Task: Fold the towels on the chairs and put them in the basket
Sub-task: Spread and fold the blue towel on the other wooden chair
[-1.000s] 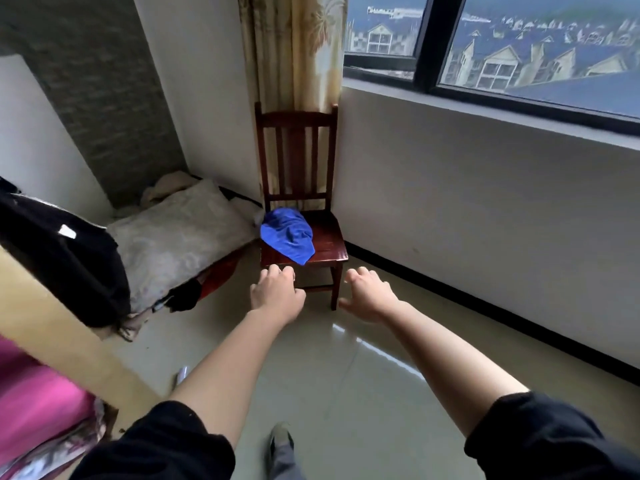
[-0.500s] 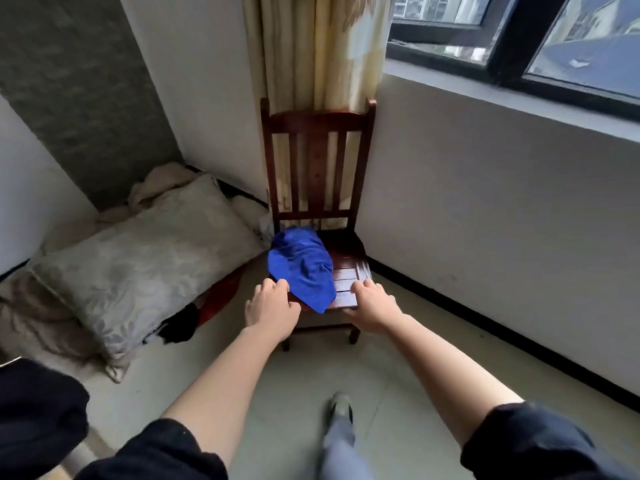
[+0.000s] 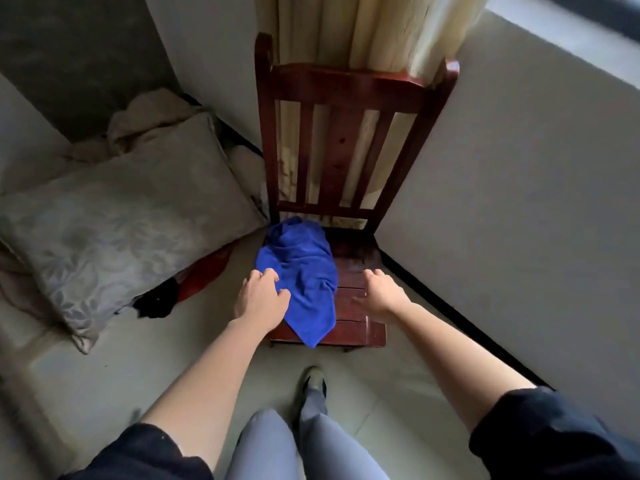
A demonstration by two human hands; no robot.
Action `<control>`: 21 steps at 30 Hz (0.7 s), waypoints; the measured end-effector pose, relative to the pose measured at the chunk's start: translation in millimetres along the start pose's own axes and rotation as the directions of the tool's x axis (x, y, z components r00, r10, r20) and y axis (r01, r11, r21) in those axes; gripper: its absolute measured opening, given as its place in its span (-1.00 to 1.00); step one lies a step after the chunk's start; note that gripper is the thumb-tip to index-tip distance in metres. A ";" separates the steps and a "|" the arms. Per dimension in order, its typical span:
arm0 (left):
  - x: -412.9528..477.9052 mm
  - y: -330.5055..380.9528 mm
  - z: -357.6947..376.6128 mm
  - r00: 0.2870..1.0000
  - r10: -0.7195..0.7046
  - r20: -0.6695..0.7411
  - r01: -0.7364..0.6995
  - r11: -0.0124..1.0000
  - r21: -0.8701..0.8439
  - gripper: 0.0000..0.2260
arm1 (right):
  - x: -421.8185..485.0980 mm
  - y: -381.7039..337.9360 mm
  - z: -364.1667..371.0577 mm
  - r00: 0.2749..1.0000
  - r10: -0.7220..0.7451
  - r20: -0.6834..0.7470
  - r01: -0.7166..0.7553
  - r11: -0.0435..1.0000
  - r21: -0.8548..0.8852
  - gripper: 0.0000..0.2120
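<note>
**Towel not yet gripped; slide to the floor is the main hazard**

Position: the blue towel [image 3: 299, 271] lies crumpled on the left half of the chair [image 3: 346, 84] seat. One corner hangs over the front edge at 6 o'clock. No basket is visible from here.

Risks, in my judgement:
- A one-sided pull from the left could drag the bunched cloth off the seat edge and onto the floor [image 3: 104, 375], since the hanging corner already gives it a lead.
- A grab at the bunched middle rather than at the corners would lift a wad, and the fold would have to start over.
- The slatted seat is narrow, so folding there leaves little room to spread the cloth.
- The curtain [image 3: 363, 26] and the pillow [image 3: 121, 230] lie close at 12 and 9 o'clock but look clear of the reach.

Hands:
- The left hand [image 3: 261, 301] sits at the towel's 8 o'clock edge. Its fingers are loosely curled and the fingertips are at the cloth, with none gathered between them. Firm contact cannot be confirmed.
- The right hand [image 3: 382, 294] hovers at the towel's 3 o'clock over bare slats, fingers spread and extended, clear of the towel and holding nothing.
- The hands are apart, one on each side of the towel.
</note>
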State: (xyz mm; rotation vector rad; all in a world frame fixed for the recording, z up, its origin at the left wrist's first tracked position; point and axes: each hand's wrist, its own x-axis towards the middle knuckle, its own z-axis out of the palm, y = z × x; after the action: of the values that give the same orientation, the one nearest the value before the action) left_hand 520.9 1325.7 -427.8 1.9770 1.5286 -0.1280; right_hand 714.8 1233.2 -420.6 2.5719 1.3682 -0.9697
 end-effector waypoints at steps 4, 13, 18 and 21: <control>49.9 -5.1 21.8 0.996 -0.075 0.053 0.075 0.997 0.008 -0.73 | 57.1 8.8 11.5 0.998 0.000 0.068 -0.001 1.000 0.004 -0.55; 155.4 -29.1 86.8 0.986 -0.135 0.100 0.136 0.991 -0.005 -0.69 | 155.6 35.5 86.3 0.980 0.069 0.185 -0.092 0.989 0.118 -0.56; 217.7 -33.3 115.9 0.996 -0.074 0.054 0.076 0.996 -0.038 -0.58 | 198.8 45.7 135.3 0.967 0.121 0.226 -0.175 0.955 0.239 -0.63; 248.7 -31.4 124.6 0.999 -0.014 -0.032 0.012 0.998 -0.062 -0.53 | 216.3 47.1 152.2 0.963 0.171 0.209 -0.233 0.917 0.324 -0.68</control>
State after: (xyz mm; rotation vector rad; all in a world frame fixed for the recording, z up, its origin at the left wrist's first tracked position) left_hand 609.2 1472.7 -649.1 1.9297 1.5474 -0.0534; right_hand 762.7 1309.4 -673.7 2.7104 0.9321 -1.4711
